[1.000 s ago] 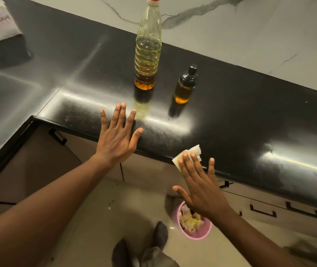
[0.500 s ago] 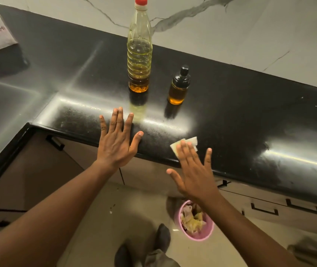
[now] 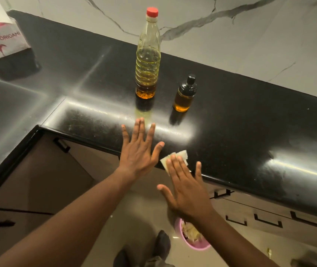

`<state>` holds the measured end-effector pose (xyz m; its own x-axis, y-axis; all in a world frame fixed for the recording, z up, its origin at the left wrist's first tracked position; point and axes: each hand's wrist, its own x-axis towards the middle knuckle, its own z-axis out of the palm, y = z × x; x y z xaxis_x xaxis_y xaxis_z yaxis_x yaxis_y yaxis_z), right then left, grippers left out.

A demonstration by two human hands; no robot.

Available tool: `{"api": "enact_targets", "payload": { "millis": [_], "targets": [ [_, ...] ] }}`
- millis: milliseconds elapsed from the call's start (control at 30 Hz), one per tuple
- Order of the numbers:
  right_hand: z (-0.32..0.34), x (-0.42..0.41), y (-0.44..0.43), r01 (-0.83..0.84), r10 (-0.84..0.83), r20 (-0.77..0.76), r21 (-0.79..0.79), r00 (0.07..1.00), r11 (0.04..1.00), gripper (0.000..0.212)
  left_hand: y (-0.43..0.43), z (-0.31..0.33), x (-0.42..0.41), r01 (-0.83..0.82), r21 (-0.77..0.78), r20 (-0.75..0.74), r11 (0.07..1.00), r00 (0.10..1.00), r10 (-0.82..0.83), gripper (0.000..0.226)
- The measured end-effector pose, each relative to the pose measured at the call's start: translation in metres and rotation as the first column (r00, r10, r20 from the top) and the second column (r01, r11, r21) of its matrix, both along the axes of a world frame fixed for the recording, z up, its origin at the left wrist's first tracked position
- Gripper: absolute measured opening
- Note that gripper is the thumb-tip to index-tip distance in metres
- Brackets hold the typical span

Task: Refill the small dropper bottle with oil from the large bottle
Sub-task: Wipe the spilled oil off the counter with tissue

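Left hand (image 3: 137, 151) flat, fingers spread, grasping nothing. Right hand (image 3: 186, 191) likewise released, fingertips over folded white tissue (image 3: 181, 154) at black counter (image 3: 250, 122) edge. Beyond: tall clear red-capped oil bottle (image 3: 147, 68), small amber black-capped dropper bottle (image 3: 183, 95) beside, upright. Dropper probably light, slick; grip body.
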<state>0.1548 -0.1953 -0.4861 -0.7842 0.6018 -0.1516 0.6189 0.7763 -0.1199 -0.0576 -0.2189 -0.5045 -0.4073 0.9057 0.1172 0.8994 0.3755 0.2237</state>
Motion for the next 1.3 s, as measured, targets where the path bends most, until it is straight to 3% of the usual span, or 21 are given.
{"api": "enact_targets", "payload": {
  "millis": [167, 267, 400, 500, 633, 733, 867, 967, 1100, 1300],
  "targets": [
    [0.003, -0.033, 0.048, 0.165, -0.168, -0.084, -0.041, 0.982, 0.985, 0.085, 0.007, -0.006, 0.013, -0.013, 0.023, -0.055, 1.0, 0.998, 0.014, 0.073],
    [0.006, -0.058, 0.049, 0.087, -0.096, -0.108, -0.086, 0.99, 0.993, 0.082, 0.006, -0.01, 0.01, 0.033, 0.035, -0.09, 0.999, 0.995, -0.03, 0.072],
    [0.007, -0.011, 0.029, -0.057, 0.053, -0.061, -0.07, 0.997, 0.996, 0.082, 0.004, -0.008, 0.01, 0.047, 0.063, -0.053, 0.997, 0.998, -0.044, 0.072],
    [0.005, 0.03, 0.045, 0.056, -0.056, -0.003, -0.046, 0.998, 0.997, 0.085, 0.004, -0.004, 0.013, 0.054, 0.068, -0.047, 0.996, 0.998, -0.051, 0.073],
    [0.014, 0.008, 0.09, 0.223, -0.224, -0.003, -0.073, 0.975, 0.972, 0.094, 0.023, 0.002, 0.025, 0.066, 0.026, -0.017, 0.997, 0.998, -0.066, 0.075],
    [0.017, -0.01, 0.087, 0.134, -0.137, -0.021, -0.112, 0.99, 0.985, 0.089, 0.04, 0.006, 0.031, 0.053, -0.009, 0.043, 0.999, 0.998, -0.052, 0.077],
    [0.01, 0.027, 0.052, 0.019, -0.02, -0.01, -0.086, 1.0, 0.996, 0.083, 0.041, 0.004, 0.031, 0.052, -0.007, 0.069, 0.999, 0.996, -0.051, 0.075],
    [0.007, 0.042, 0.066, 0.144, -0.143, 0.016, -0.072, 0.99, 0.987, 0.084, 0.04, 0.004, 0.032, 0.045, -0.005, 0.066, 0.999, 0.997, -0.045, 0.074],
    [0.007, -0.001, 0.095, 0.259, -0.263, -0.036, -0.096, 0.964, 0.961, 0.089, 0.041, 0.005, 0.033, 0.044, -0.029, 0.061, 0.999, 0.997, -0.042, 0.074],
    [0.014, 0.002, 0.069, 0.054, -0.061, -0.054, -0.123, 0.997, 0.991, 0.075, 0.039, 0.005, 0.031, 0.043, -0.037, 0.05, 0.998, 0.998, -0.041, 0.072]
  ]
}}
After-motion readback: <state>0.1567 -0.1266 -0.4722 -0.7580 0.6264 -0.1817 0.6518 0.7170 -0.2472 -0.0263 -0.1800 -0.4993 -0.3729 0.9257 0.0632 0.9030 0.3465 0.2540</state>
